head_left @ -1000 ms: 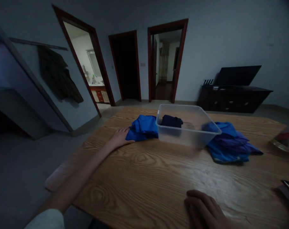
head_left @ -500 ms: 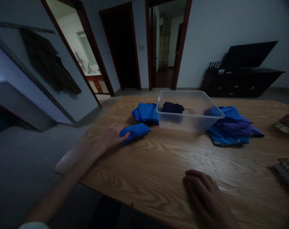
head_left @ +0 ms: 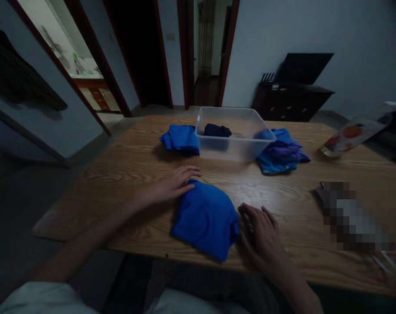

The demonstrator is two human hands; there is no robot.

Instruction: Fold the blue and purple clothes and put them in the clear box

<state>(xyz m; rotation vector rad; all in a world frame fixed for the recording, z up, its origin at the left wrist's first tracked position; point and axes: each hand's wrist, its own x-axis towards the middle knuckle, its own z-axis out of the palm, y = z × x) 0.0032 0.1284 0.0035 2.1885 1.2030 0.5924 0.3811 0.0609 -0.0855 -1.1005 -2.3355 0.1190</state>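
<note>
A blue cloth (head_left: pixel 204 218) lies bunched on the wooden surface (head_left: pixel 126 170) at the near edge, at 6 o'clock from a clear bin (head_left: pixel 233 139). The left hand (head_left: pixel 174 183) rests flat on the cloth's upper left corner, fingers spread, its grip wide and closed on nothing. The right hand (head_left: pixel 259 231) lies palm down just beside the cloth's right edge, fingertips touching the fold, its grip likewise open. Inside the bin sits a dark bundle (head_left: pixel 217 130), its shape hard to read in the dim light. A second blue pile (head_left: pixel 180 138) lies at 9 o'clock from the bin, partly hidden by its wall. At 3 o'clock a blue and purple heap (head_left: pixel 282 152) is also half covered. A blurred-out object (head_left: pixel 351 218) lies near the right edge. A tilted packet (head_left: pixel 351 135), cut by shadow, cannot be identified.
</note>
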